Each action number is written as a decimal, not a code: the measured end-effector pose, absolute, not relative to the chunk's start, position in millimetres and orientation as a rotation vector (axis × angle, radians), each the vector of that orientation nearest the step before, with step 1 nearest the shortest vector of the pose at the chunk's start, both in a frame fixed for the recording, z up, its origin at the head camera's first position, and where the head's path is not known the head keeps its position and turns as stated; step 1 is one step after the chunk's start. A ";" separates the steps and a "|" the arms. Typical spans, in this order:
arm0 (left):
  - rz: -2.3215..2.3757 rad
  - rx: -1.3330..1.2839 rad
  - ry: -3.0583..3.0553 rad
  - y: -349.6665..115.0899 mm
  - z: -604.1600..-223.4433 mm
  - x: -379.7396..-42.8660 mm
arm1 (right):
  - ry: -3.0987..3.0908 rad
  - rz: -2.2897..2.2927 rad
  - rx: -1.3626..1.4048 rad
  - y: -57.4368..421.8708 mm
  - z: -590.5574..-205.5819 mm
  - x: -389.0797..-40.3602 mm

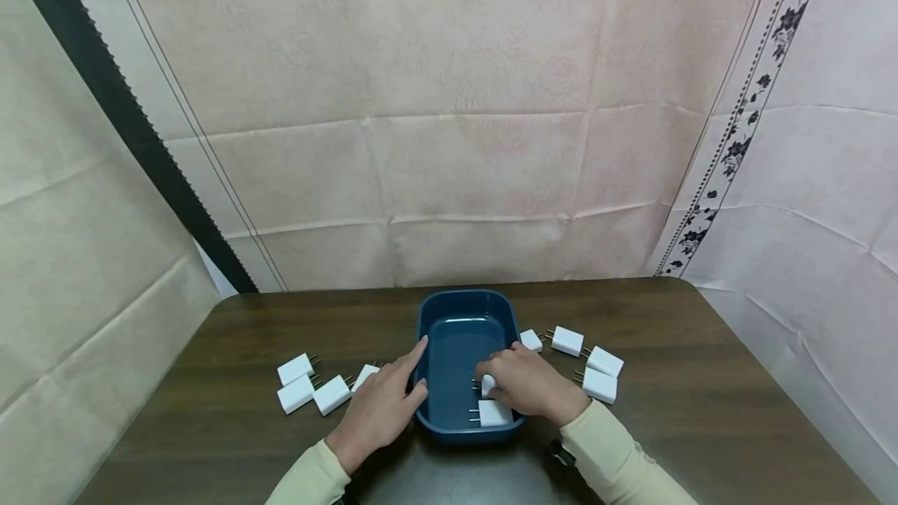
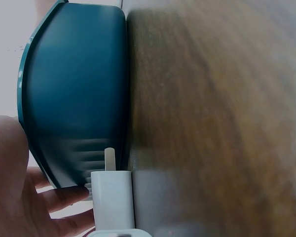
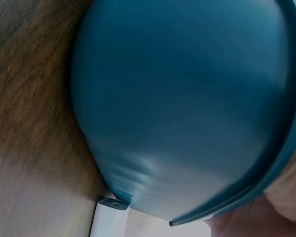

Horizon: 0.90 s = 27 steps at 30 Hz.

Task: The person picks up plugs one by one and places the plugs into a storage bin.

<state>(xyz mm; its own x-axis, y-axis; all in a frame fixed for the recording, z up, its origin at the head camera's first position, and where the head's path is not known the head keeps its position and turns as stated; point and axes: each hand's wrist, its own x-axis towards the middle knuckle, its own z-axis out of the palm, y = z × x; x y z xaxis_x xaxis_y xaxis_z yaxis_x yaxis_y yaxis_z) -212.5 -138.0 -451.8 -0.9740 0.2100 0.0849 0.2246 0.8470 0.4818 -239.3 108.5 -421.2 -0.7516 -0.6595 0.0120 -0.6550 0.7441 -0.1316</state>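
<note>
A deep blue plastic tray (image 1: 468, 436) stands on the table. My left hand (image 1: 382, 404) holds its left rim, with index finger and thumb over the edge and other fingers against the outer wall in the left wrist view. Inside the tray, my right hand (image 1: 529, 382) grips a white charger plug (image 1: 488, 386), partly hidden by the fingers. Just in front of that one, another white charger (image 1: 495, 413) lies in the tray, prongs pointing left. In the right wrist view the tray wall (image 3: 177, 98) hides most of the right hand.
Several white chargers (image 1: 332, 394) lie left of the tray, one partly behind my left hand. Several more chargers (image 1: 599, 385) lie to the right. The brown wooden table (image 1: 231, 411) has cloth hangings (image 1: 477, 178) behind and at both sides.
</note>
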 end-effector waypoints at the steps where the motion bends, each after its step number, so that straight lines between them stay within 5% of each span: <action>1: -0.786 -0.351 -2.993 -138.1 -451.9 -212.5 | 2.900 -0.199 -1.094 108.4 -421.1 -239.3; 27: -0.800 -0.342 -2.999 -137.5 -449.9 -212.6 | 2.868 -0.265 -1.179 113.0 -419.9 -242.8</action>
